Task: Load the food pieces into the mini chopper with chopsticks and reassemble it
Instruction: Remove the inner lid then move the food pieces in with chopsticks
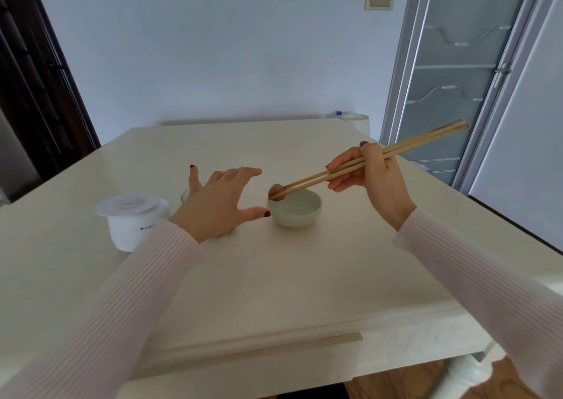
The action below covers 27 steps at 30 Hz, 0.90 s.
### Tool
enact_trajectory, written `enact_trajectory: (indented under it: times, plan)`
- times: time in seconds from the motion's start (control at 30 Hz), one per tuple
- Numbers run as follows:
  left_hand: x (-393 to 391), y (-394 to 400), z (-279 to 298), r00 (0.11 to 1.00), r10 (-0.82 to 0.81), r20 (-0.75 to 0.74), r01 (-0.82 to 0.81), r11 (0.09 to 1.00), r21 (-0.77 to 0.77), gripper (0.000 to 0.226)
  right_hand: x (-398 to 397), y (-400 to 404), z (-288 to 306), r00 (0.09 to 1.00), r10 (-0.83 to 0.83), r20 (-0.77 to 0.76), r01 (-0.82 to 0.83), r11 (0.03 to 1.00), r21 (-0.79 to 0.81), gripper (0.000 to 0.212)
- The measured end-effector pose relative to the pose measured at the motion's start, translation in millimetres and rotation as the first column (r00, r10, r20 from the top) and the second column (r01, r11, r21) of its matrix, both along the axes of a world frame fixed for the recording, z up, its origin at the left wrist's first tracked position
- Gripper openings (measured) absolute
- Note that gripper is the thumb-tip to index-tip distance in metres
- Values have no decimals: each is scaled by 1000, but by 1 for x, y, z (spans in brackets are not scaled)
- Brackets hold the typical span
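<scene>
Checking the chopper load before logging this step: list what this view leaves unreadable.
- Head view: glass cup is almost wholly hidden behind the left hand; contents unknown.
- White chopper unit: logo cut off by the left sleeve.
- Food piece in the chopsticks: too small to identify.
- Bowl: remaining contents unclear.

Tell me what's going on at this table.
A person is moving food with chopsticks. The right hand holds them, and their tips pinch a small brown piece just above the rim of a white bowl. The left hand is spread open over the table, partly hiding a clear glass container behind it. A white chopper part stands to the left, apart from the container, so nothing is reassembled yet.
</scene>
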State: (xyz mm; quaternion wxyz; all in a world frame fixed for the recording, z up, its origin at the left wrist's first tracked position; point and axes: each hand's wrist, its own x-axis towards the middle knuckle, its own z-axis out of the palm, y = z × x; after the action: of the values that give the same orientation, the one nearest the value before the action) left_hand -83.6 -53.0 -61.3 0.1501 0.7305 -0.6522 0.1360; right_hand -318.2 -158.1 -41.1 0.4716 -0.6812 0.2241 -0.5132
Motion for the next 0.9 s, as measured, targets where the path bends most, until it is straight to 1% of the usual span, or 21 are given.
enact_trajectory:
  times: [0.2, 0.4, 0.5, 0.63, 0.77, 0.9]
  plan:
    - [28, 20, 5, 998, 69, -8, -69, 998, 8, 81, 25, 8, 6, 996, 80, 43, -81, 997, 4, 54]
    - [44, 35, 6, 994, 105, -38, -105, 994, -2, 73, 54, 17, 12, 985, 148, 86, -150, 988, 22, 55]
    - [49, 39, 4, 990, 126, -65, -125, 992, 17, 71, 70, 23, 10, 983, 168, 68, -169, 986, 4, 56]
    - [54, 44, 1, 986, 112, -124, -111, 994, 19, 67, 84, 27, 6, 979, 202, 38, -202, 979, 0, 56]
    - [57, 46, -1, 987, 116, -112, -114, 993, 21, 67, 90, 30, 3, 972, 234, 15, -234, 972, -4, 54]
    - [57, 44, -1, 991, 106, -85, -104, 994, 28, 69, 91, 32, 3, 959, 278, -55, -278, 960, 18, 58]
